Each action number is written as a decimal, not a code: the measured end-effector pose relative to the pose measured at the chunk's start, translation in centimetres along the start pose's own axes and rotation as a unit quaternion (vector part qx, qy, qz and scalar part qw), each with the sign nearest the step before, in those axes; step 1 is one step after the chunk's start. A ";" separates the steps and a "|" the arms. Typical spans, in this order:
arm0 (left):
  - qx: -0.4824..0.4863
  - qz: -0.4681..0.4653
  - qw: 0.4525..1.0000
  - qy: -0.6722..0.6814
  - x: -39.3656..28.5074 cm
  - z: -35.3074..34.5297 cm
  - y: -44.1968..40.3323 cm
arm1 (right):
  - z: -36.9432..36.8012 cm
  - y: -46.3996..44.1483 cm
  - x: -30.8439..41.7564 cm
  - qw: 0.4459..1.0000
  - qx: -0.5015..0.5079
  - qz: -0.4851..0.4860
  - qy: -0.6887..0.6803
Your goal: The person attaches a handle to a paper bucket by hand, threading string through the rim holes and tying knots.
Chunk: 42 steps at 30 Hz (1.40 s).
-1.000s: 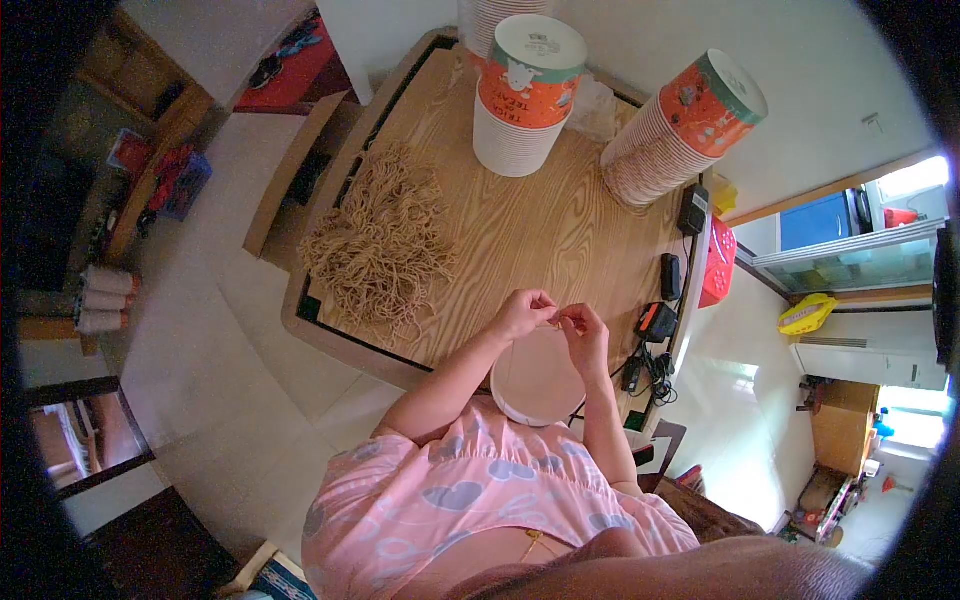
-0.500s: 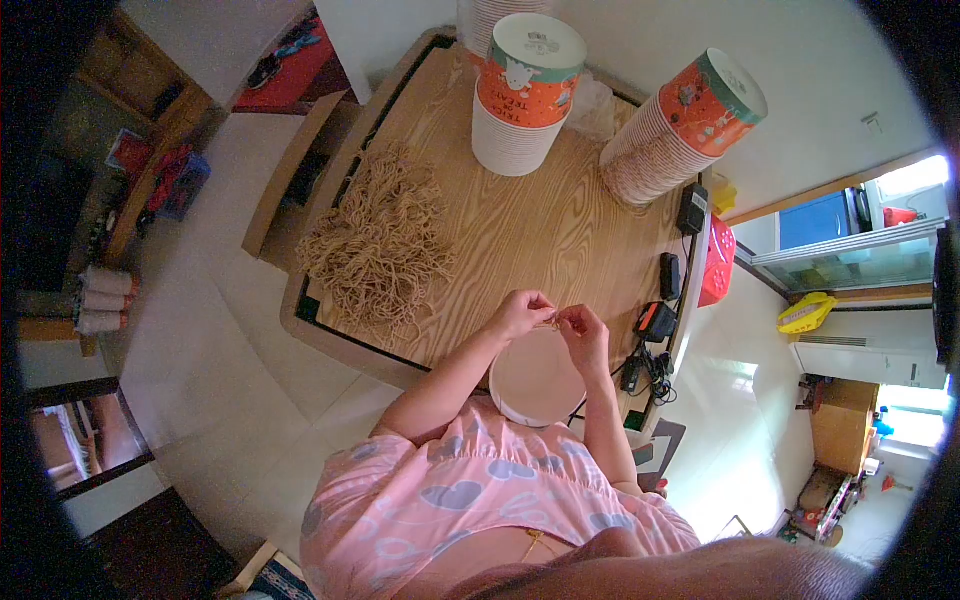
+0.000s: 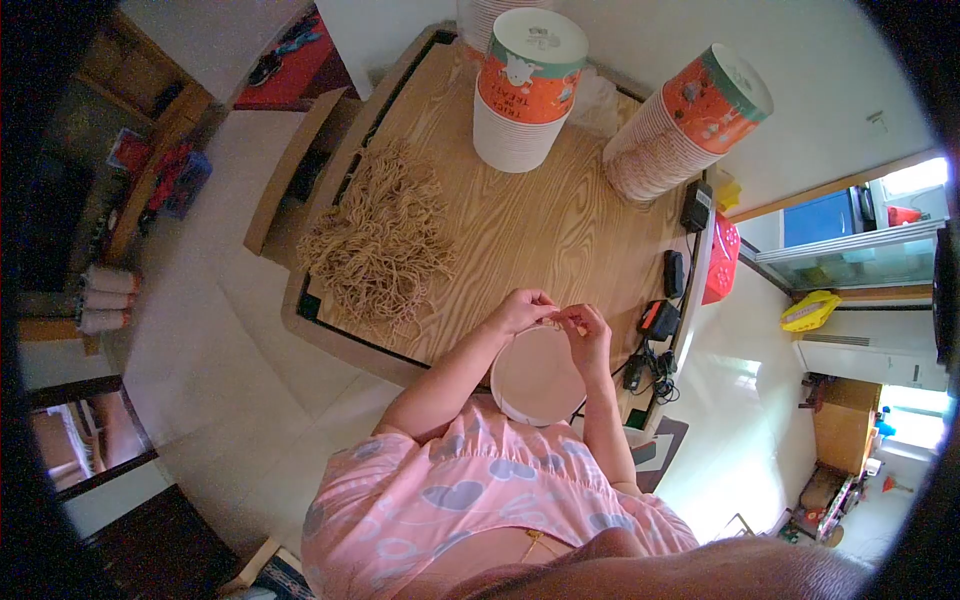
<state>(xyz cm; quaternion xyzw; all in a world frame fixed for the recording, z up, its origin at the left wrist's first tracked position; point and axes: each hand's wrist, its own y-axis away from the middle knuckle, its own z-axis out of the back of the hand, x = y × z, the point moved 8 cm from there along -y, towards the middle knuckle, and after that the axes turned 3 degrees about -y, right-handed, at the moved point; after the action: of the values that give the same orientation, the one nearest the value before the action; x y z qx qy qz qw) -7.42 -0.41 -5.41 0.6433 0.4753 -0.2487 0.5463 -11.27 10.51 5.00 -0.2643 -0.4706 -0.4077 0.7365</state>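
Observation:
A white paper bucket (image 3: 538, 378) rests against my body at the table's near edge, its open mouth facing up toward me. At its far rim my left hand (image 3: 524, 310) is closed in a pinch, with a short bit of tan cord (image 3: 551, 322) at the fingertips. Right beside it my right hand (image 3: 588, 330) pinches at the same spot, its fingers nearly touching the left ones. How the cord meets the rim is too small to make out. To the left lies a loose heap of tan cords (image 3: 380, 240).
Stacked paper buckets printed orange and green stand upside down at the back (image 3: 527, 90) and back right (image 3: 690, 120). Black adapters (image 3: 658, 320) and tangled cables (image 3: 655, 372) lie along the right edge of the wooden table (image 3: 520, 230). A red basket (image 3: 720, 260) is beyond that edge.
Both hands stay at the bucket's far rim, with only slight finger movement. My right hand's fingers have shifted a little. The bucket and cord heap are where they were.

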 end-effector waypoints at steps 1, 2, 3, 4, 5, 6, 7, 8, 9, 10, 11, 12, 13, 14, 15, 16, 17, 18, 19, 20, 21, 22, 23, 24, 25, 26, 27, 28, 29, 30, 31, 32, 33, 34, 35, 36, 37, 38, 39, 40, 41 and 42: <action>-0.005 -0.007 1.000 -0.010 0.1 0.0 -0.1 | -0.1 0.0 -0.1 1.000 0.005 -0.005 -0.004; -0.009 -0.015 1.000 -0.020 0.2 0.1 -0.2 | -0.1 0.0 -0.3 1.000 0.009 -0.009 -0.009; -0.009 -0.017 0.999 -0.035 -0.1 0.1 0.0 | -0.2 0.1 -0.7 0.999 0.008 -0.027 -0.021; -0.009 -0.020 0.999 -0.049 -0.4 0.1 0.2 | -0.2 0.2 -1.3 0.998 0.007 -0.045 -0.034; -0.009 -0.023 0.998 -0.064 -0.7 0.1 0.5 | -0.2 0.4 -1.8 0.997 0.006 -0.063 -0.047; -0.005 -0.022 0.998 -0.065 -0.6 0.2 0.5 | -0.2 0.4 -1.8 0.997 0.007 -0.064 -0.041; -0.002 -0.021 0.998 -0.066 -0.5 0.2 0.4 | -0.1 0.5 -1.9 0.997 0.007 -0.066 -0.035; 0.002 -0.020 0.998 -0.067 -0.3 0.2 0.4 | -0.1 0.5 -1.9 0.997 0.007 -0.067 -0.028; -0.003 -0.025 0.998 -0.063 -0.5 0.2 0.5 | 0.0 0.5 -1.3 0.998 0.003 -0.064 -0.023; -0.008 -0.030 0.998 -0.060 -0.6 0.2 0.6 | 0.1 0.6 -0.4 0.998 -0.002 -0.061 -0.017; -0.013 -0.036 0.998 -0.057 -0.8 0.2 0.7 | 0.2 0.6 0.1 0.998 -0.007 -0.058 -0.011; -0.024 -0.049 0.996 -0.071 -1.0 0.3 0.8 | 0.4 0.6 -0.2 0.998 -0.024 -0.056 -0.018; -0.034 -0.063 0.994 -0.085 -1.2 0.2 0.9 | 0.4 0.7 -0.7 0.997 -0.041 -0.054 -0.026; -0.045 -0.076 0.991 -0.098 -1.4 0.2 1.1 | 0.6 0.8 -1.0 0.996 -0.059 -0.052 -0.034; -0.057 -0.089 0.987 -0.119 -1.7 0.2 1.3 | 0.6 0.8 -1.4 0.995 -0.058 -0.070 -0.031; -0.068 -0.101 0.983 -0.140 -2.0 0.2 1.6 | 0.7 0.8 -1.9 0.994 -0.058 -0.089 -0.029; -0.078 -0.114 0.977 -0.160 -2.3 0.1 2.0 | 0.8 0.9 -2.3 0.992 -0.057 -0.108 -0.026; -0.088 -0.119 0.971 -0.187 -2.9 0.0 2.5 | 0.7 0.9 -2.7 0.992 -0.032 -0.123 -0.011; -0.097 -0.125 0.964 -0.213 -3.4 -0.1 3.0 | 0.5 0.9 -3.2 0.991 -0.007 -0.137 0.005; -0.107 -0.131 0.956 -0.239 -4.0 -0.2 3.4 | 0.3 0.9 -3.6 0.988 0.017 -0.150 0.021; -0.112 -0.133 0.951 -0.256 -4.4 -0.3 3.7 | 0.1 0.8 -3.3 0.989 0.021 -0.145 -0.007; -0.117 -0.135 0.945 -0.273 -4.6 -0.4 4.0 | -0.1 0.8 -2.7 0.989 0.025 -0.140 -0.034; -0.122 -0.137 0.939 -0.290 -4.8 -0.4 4.1 | -0.2 0.7 -2.4 0.989 0.028 -0.135 -0.062; -0.126 -0.149 0.935 -0.297 -4.9 -0.5 4.2 | -0.2 0.6 -2.4 0.990 0.029 -0.132 -0.042; -0.131 -0.160 0.930 -0.303 -5.0 -0.5 4.2 | 0.0 0.5 -2.5 0.991 0.031 -0.129 -0.022; -0.135 -0.172 0.925 -0.309 -5.1 -0.5 4.3 | 0.0 0.5 -2.5 0.992 0.032 -0.126 -0.003; -0.131 -0.177 0.929 -0.298 -4.8 -0.5 4.2 | 0.1 0.4 -2.5 0.992 0.029 -0.127 -0.006; -0.128 -0.182 0.932 -0.287 -4.5 -0.4 4.0 | 0.2 0.4 -2.5 0.991 0.026 -0.127 -0.009; -0.124 -0.187 0.935 -0.275 -4.2 -0.4 3.9 | 0.2 0.4 -2.6 0.991 0.024 -0.128 -0.012; -0.120 -0.167 0.949 -0.238 -3.4 -0.1 3.5 | 0.1 0.4 -2.7 0.991 0.023 -0.129 -0.024; -0.116 -0.147 0.962 -0.200 -2.6 0.1 3.1 | 0.0 0.5 -2.9 0.991 0.022 -0.130 -0.036; -0.112 -0.126 0.972 -0.162 -1.8 0.2 2.8 | 0.0 0.5 -3.1 0.990 0.020 -0.131 -0.048; -0.103 -0.107 0.980 -0.129 -1.5 0.3 2.6 | -0.1 0.5 -2.8 0.990 0.024 -0.128 -0.053; -0.094 -0.087 0.987 -0.097 -1.3 0.4 2.2 | -0.1 0.4 -2.5 0.990 0.028 -0.125 -0.058; -0.085 -0.067 0.992 -0.064 -1.1 0.5 2.0 | -0.2 0.4 -2.2 0.990 0.033 -0.123 -0.063; -0.079 -0.064 0.992 -0.069 -1.2 0.4 1.9 | -0.2 0.4 -2.0 0.990 0.034 -0.120 -0.059; -0.072 -0.061 0.993 -0.073 -1.4 0.3 1.8 | -0.2 0.4 -1.8 0.991 0.036 -0.118 -0.055; -0.065 -0.059 0.993 -0.078 -1.5 0.2 1.8 | -0.2 0.4 -1.7 0.991 0.037 -0.115 -0.051; -0.059 -0.063 0.993 -0.083 -1.6 0.1 1.8 | -0.1 0.4 -1.9 0.991 0.033 -0.116 -0.049; -0.052 -0.067 0.992 -0.089 -1.7 -0.1 1.8 | -0.1 0.5 -2.3 0.992 0.030 -0.117 -0.047; -0.046 -0.071 0.992 -0.094 -1.8 -0.2 1.8 | 0.0 0.5 -2.5 0.992 0.026 -0.119 -0.044; -0.048 -0.073 0.992 -0.095 -1.6 -0.2 1.7 | 0.0 0.5 -2.7 0.990 0.021 -0.126 -0.062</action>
<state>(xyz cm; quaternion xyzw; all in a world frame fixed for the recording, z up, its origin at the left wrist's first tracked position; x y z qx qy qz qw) -6.65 -0.71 -3.21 0.5534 0.4780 -0.3247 0.5998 -11.39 11.71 2.55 -0.2126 -0.5529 -0.4701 0.6543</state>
